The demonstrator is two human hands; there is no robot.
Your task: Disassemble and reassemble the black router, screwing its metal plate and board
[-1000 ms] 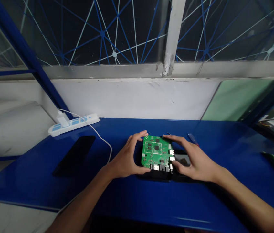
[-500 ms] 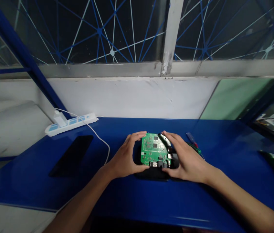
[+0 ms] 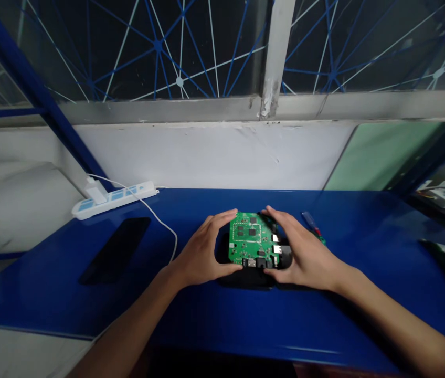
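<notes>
Circuit board, one, between left hand and right hand, one power strip.

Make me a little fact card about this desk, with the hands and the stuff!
Left hand: fingers and thumb on green circuit board, left side
Right hand: fingers and thumb on its right side
Under board: black object, partly hidden
Desk: blue
On the left: dark flat slab, white power strip
Beyond right hand: tool with see-through handle

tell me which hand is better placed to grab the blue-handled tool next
Probably the right hand: the blue-handled tool lies just beyond it, while the left hand is across the green circuit board. Both hands are at the board's edges.
</notes>
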